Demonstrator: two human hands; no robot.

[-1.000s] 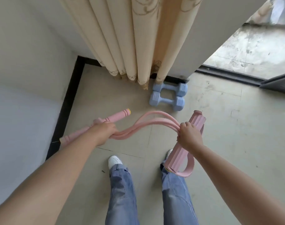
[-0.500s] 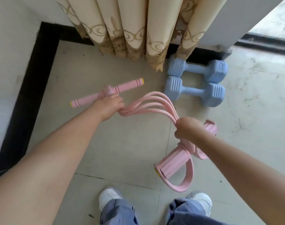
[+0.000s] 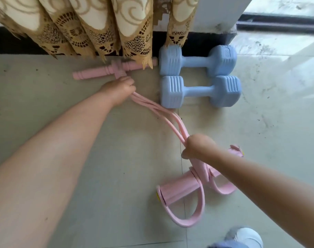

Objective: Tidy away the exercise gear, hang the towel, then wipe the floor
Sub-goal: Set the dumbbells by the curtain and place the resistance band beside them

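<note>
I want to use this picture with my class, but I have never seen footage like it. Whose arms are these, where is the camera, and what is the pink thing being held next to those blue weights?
The camera is worn on a person's head and looks forward and down, so the two bare arms reaching in from the bottom belong to the wearer. There is no machine here.

The left hand and the right hand each grip the pink elastic cords of a pedal resistance band. Its pink handle bar is low by the curtain hem, with one end tucked behind the lace. Its ribbed foot pedal with loop straps hangs below the right hand.

Two blue dumbbells lie side by side on the tiled floor against the dark skirting. A white shoe shows at the bottom edge.
</note>
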